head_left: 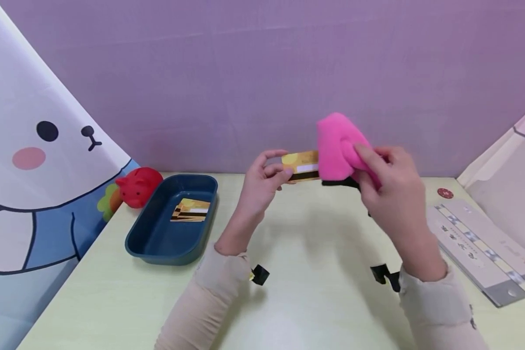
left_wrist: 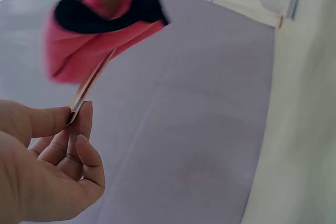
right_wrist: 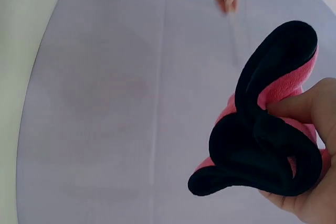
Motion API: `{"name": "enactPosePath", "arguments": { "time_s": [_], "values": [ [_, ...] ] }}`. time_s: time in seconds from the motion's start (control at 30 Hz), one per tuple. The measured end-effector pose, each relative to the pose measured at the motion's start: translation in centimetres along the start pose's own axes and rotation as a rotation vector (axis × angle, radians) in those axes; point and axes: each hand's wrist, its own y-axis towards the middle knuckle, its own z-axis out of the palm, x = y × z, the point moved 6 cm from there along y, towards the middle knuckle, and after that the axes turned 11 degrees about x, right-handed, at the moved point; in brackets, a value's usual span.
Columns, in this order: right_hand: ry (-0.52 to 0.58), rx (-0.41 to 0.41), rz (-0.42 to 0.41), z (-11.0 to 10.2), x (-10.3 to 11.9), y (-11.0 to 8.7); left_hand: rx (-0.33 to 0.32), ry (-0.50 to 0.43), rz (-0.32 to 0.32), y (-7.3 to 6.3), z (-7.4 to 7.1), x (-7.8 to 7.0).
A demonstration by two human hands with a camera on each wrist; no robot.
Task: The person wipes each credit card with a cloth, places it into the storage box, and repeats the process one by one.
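Note:
In the head view my left hand pinches a gold bank card by its left end, thumb on the near face. The card has a white strip and a black stripe, and it is raised above the table. My right hand grips a bunched pink cloth that overlaps the card's right end. The right wrist view shows the cloth's thick black side folded over on itself, with my thumb pressed into the fold. Seen edge-on in the left wrist view, the card reaches up to the cloth.
A blue tray at the left holds several gold cards. Behind its far left corner sits a red piggy bank. To the right lie a grey folder-like booklet and a red poker chip. A purple curtain hangs behind the table.

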Motion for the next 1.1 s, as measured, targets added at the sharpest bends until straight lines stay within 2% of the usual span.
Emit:
{"name": "enactPosePath", "arguments": {
  "time_s": [0.17, 0.37, 0.47, 0.63, 0.7, 0.83, 1.1],
  "values": [
    [-0.025, 0.064, -0.103, 0.9, 2.4, -0.3, 0.039, 0.025, 0.019, 0.1, 1.1, 0.6],
    [0.002, 0.040, -0.161, 1.6, 3.8, -0.7, 0.061, -0.007, 0.046, -0.1, 2.0, 0.7],
    [0.000, 0.038, -0.202, 2.1, 4.3, -0.8, 0.057, 0.011, 0.077, -0.4, 2.2, 0.4],
    [0.024, 0.018, -0.255, 2.8, 5.1, -0.9, 0.016, 0.017, 0.118, -0.8, 2.1, -0.3],
    [0.037, 0.006, -0.259, 2.9, 5.2, -0.9, 0.002, -0.005, 0.114, -0.9, 2.0, -0.5],
    [0.020, 0.008, -0.247, 3.0, 5.2, -1.0, 0.018, -0.028, 0.114, -1.1, 1.9, -0.9],
    [-0.047, 0.064, -0.185, 2.9, 4.6, -0.8, 0.048, -0.043, 0.069, -1.1, 2.1, -1.1]
  ]
}}
